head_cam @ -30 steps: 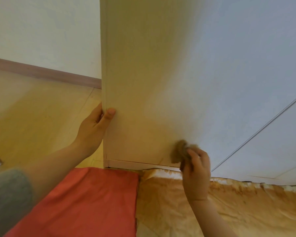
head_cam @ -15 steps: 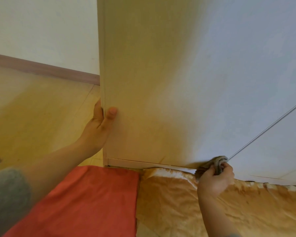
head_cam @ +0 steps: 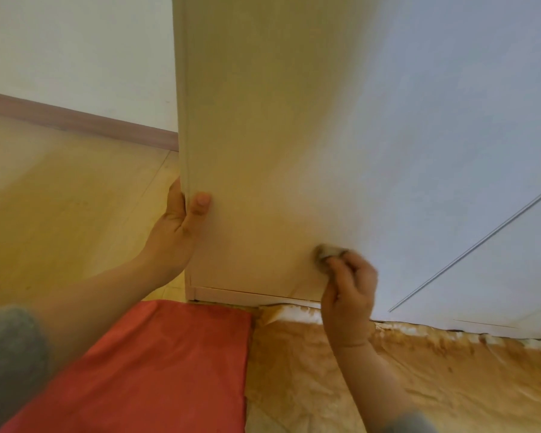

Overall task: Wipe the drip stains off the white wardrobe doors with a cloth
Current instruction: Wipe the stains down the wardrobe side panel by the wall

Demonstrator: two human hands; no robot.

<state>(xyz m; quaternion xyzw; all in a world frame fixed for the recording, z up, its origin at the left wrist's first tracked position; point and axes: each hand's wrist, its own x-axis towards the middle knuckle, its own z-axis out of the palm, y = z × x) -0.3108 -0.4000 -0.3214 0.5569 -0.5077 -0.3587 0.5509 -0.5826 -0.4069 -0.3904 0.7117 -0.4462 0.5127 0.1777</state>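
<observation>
Gripping the left edge of the flat white wardrobe door (head_cam: pixel 294 120) with the left hand (head_cam: pixel 175 223). Pinching a small, seemingly grey wadded cloth (head_cam: pixel 327 253) in the right hand (head_cam: pixel 349 295), pressed near the bottom edge, below wide bare panel.

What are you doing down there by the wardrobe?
A person is cleaning the white wardrobe door. The left hand grips the door's outer edge, with the thumb on the front. The right hand holds a small bunched cloth against the door's lower part, just above the bottom edge. A red mat and a crumpled, brown-stained sheet lie on the floor below the door.
</observation>
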